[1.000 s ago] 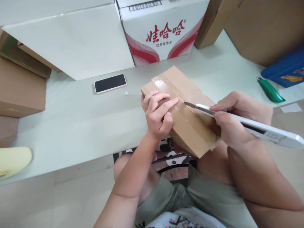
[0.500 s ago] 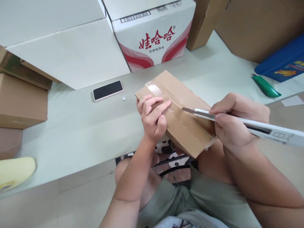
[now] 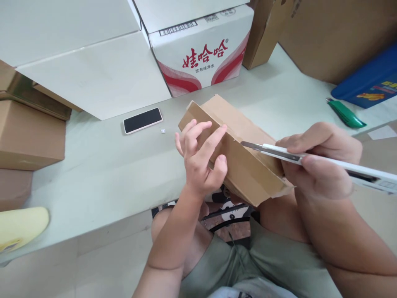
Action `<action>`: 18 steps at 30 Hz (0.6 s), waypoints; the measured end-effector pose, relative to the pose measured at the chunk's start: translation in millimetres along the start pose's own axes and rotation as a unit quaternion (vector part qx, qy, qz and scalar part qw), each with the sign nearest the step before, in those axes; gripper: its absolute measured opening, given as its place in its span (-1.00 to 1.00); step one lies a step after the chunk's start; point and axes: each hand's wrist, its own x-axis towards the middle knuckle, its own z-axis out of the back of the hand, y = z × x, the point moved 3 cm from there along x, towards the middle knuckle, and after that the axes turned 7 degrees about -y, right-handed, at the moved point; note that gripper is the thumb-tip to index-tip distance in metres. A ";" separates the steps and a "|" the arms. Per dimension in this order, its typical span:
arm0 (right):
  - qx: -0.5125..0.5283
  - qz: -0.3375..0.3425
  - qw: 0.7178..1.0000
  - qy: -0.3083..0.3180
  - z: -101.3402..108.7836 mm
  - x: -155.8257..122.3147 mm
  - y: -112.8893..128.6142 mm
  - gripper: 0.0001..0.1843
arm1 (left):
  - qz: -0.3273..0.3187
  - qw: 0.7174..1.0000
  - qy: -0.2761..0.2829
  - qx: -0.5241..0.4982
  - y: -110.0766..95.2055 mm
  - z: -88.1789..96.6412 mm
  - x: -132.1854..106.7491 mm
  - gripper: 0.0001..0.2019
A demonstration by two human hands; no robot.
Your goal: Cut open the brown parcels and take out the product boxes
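A small cardboard box [image 3: 245, 165] lies tilted at the table's front edge, above my lap. Its near long flap stands partly raised along a slit seam. My left hand [image 3: 203, 157] rests against that flap with fingers spread, the index fingertip at the flap's upper edge. In my right hand [image 3: 319, 159] is a white utility knife [image 3: 281, 152], its blade out and pointing left. The blade tip is close to the flap's edge; whether it touches cannot be made out. The box's inside is hidden from view.
On the pale table [image 3: 102, 174] lie a phone [image 3: 143, 121], a tiny white piece [image 3: 163, 130] and a green-handled tool [image 3: 346, 113]. A white and red carton [image 3: 204, 58], brown boxes [image 3: 32, 134] and a blue container [image 3: 367, 78] stand around. A yellow object [image 3: 23, 227] is at left.
The near flap has come up along the taped seam. My left fingers have loosened and spread on it. The right hand with the knife has drawn slightly to the right.
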 end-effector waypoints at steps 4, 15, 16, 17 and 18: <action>0.023 0.011 0.997 0.071 -2.8 -2.2 1.7 -0.93 | -0.036 0.999 0.028 -0.004 -8.7 1.6 3.6 -0.49; 0.003 0.068 0.980 -0.186 7.5 1.4 -4.2 -0.70 | -0.055 0.996 -0.031 -0.069 5.4 4.5 2.8 -0.63; -0.018 0.073 0.975 -0.207 9.8 1.7 -4.4 -0.64 | -0.058 0.995 -0.050 -0.069 7.4 6.1 1.7 -0.62; -0.045 0.082 0.970 -0.224 13.0 1.8 -5.8 -0.59 | -0.053 0.994 -0.067 -0.068 10.0 7.7 0.1 -0.60; -0.074 0.099 0.964 -0.234 17.4 2.0 -8.9 -0.55 | -0.033 0.995 -0.064 -0.066 13.4 8.2 -1.7 -0.56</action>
